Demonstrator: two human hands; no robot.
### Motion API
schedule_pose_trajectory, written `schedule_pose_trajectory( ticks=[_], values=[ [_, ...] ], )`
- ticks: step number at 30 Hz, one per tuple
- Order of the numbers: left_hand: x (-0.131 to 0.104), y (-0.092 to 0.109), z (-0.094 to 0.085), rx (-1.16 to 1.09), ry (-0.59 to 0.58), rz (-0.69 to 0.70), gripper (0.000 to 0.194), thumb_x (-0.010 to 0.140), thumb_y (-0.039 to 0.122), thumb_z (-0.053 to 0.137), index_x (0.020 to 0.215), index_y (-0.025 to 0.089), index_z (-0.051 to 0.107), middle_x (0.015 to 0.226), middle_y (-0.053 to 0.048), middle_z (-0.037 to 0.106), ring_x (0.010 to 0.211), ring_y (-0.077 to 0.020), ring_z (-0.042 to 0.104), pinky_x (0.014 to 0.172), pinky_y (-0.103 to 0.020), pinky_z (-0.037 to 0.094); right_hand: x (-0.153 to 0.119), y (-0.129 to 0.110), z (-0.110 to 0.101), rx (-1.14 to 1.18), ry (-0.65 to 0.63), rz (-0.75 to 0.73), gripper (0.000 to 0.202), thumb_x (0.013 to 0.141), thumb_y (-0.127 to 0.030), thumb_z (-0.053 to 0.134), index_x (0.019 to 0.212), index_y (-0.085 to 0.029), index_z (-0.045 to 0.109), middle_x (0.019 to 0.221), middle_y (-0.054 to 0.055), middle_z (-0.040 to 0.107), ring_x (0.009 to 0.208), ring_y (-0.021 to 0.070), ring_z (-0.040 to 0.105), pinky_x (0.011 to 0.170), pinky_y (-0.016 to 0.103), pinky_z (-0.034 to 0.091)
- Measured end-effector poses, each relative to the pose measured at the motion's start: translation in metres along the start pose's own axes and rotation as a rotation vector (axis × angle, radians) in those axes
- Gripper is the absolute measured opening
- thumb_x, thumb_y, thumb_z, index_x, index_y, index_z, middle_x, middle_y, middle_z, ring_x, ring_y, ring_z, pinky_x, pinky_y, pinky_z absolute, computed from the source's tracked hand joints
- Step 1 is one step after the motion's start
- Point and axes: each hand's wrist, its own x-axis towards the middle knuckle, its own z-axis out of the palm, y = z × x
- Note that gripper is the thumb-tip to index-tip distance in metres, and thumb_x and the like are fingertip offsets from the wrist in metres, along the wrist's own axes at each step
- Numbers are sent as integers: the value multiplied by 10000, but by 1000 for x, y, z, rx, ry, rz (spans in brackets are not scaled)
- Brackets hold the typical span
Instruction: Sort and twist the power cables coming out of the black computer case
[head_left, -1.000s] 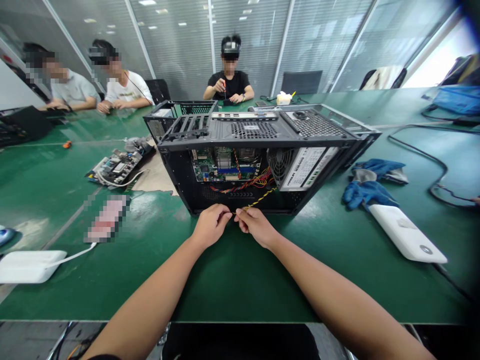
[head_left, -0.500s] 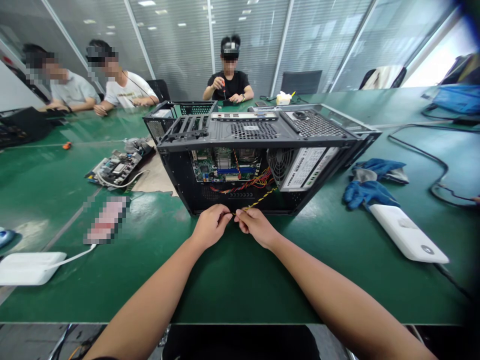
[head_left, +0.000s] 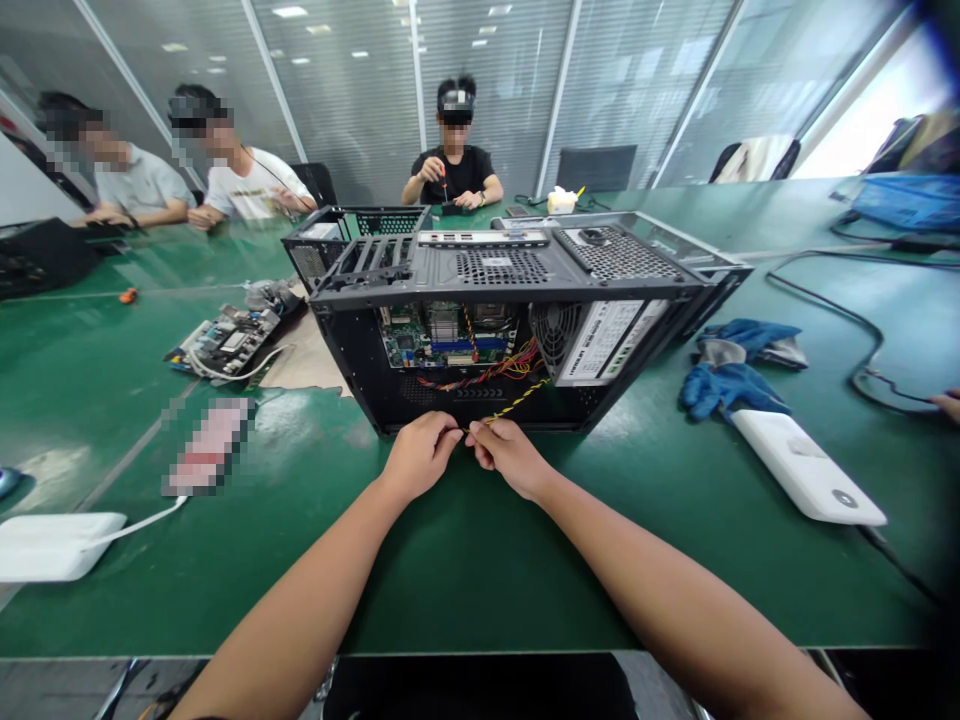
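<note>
An open black computer case (head_left: 349,345) lies on its side in front of me. Inside it show a green motherboard (head_left: 405,345), a power supply (head_left: 611,345) with a white label and a bundle of coloured wires (head_left: 480,378). A twisted yellow-and-black cable (head_left: 523,400) runs from near the power supply down to my fingers. My right hand (head_left: 506,455) pinches this cable at the case's near edge. Close beside it, my left hand (head_left: 421,450) is closed at the cable's end. The very tip is hidden by the fingers.
Left of the case lie a loose circuit board assembly (head_left: 236,335), a phone (head_left: 210,445) and a white power bank (head_left: 67,545). To the right are blue gloves (head_left: 739,385), another white power bank (head_left: 806,465) and a black cable (head_left: 870,345). Several people sit across the green table (head_left: 465,570).
The view has shifted slightly, so the whole scene sits a little lower and further left. Both hands stay on the yellow-and-black cable in nearly the same pose.
</note>
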Motion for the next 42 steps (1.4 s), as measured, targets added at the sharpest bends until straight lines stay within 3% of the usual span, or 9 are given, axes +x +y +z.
schedule_pose_trajectory(
  ticks=[10,15,28,42],
  values=[
    [-1,-5,3,52,-53,1,215,964,246,397,850,177,566,765,-20,592,697,-154,551,661,-279,423,-1,-3,1,-40,5,-13,384,808,-516,582,689,-150,580,489,-50,463,435,80,418,462,237,303],
    [-1,-5,2,77,-52,7,165,949,261,444,871,181,565,788,-27,601,728,-162,569,682,-283,442,-2,-4,1,-14,15,12,392,795,-528,590,680,-154,577,481,-55,454,421,76,407,453,236,290],
    [-5,-2,-6,190,-41,163,146,927,289,505,966,169,579,857,-66,620,794,-193,586,714,-318,476,0,-2,2,17,48,17,384,813,-512,568,649,-165,555,444,-63,420,397,73,369,438,234,254],
    [-3,-4,-2,42,-31,69,221,961,269,442,969,193,650,858,-48,584,775,-154,582,729,-276,482,-3,-4,3,-23,41,-5,371,810,-504,569,650,-170,555,467,-58,435,414,80,391,447,237,279]
  ],
)
